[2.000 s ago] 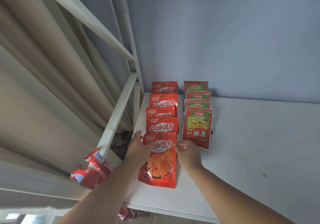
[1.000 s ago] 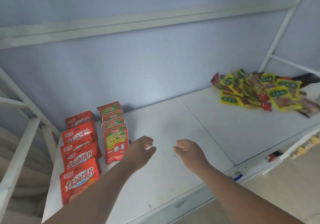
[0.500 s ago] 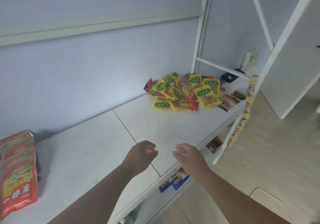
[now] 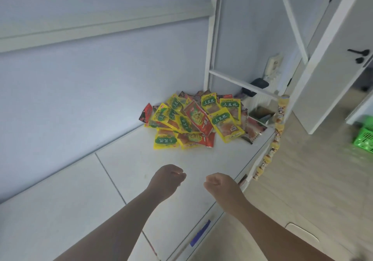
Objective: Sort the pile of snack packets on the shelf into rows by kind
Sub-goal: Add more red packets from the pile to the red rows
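A heap of snack packets [image 4: 196,122] lies at the far right end of the white shelf [image 4: 125,180], against the wall. Most are yellow with green labels [image 4: 224,124]. A red packet [image 4: 198,119] lies on top, and darker ones poke out at the edges. My left hand [image 4: 168,180] and my right hand [image 4: 220,186] hover side by side over the shelf, short of the heap. Their fingers are loosely curled and hold nothing. The sorted rows are out of view.
A white frame post [image 4: 210,38] rises behind the heap. A strip of small yellow snacks [image 4: 276,135] hangs at the shelf's right front corner. A white door [image 4: 331,58] and a green basket [image 4: 364,137] stand on the right. Blue tape [image 4: 199,233] marks the front edge.
My hands let go of the orange-red packet in the left row. The view swung right, away from the rows, and the heap is now nearer. Both hands are empty.
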Action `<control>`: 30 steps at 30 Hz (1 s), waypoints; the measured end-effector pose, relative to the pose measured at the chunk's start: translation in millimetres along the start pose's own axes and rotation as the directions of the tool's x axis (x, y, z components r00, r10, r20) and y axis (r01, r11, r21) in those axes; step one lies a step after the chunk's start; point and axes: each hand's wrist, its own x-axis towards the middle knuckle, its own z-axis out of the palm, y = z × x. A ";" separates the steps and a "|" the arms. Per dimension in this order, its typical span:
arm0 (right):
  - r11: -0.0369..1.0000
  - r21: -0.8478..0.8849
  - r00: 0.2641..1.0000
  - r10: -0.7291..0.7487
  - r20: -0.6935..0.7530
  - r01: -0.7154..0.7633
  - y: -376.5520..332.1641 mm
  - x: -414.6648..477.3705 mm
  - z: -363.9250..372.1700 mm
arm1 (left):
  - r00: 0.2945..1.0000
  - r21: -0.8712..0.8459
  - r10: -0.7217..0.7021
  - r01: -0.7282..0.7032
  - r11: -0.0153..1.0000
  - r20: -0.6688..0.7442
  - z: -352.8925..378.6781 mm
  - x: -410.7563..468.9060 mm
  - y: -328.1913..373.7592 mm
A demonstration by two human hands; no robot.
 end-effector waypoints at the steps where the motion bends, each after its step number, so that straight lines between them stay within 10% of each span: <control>1: 1.000 0.002 1.000 0.000 -0.013 0.000 -2.6 12.3 -9.2 | 1.000 -0.013 -0.007 0.007 1.000 -0.003 -2.0 14.7 6.3; 14: 0.995 -0.026 0.995 -0.094 0.038 0.095 -20.4 175.7 -88.7 | 0.986 -0.077 -0.168 0.167 0.983 -0.014 29.8 151.8 45.7; 30: 0.861 -0.425 0.959 -0.227 0.168 0.278 -40.3 352.1 -94.2 | 0.786 -0.546 -0.599 0.440 0.713 -0.149 54.9 188.9 53.5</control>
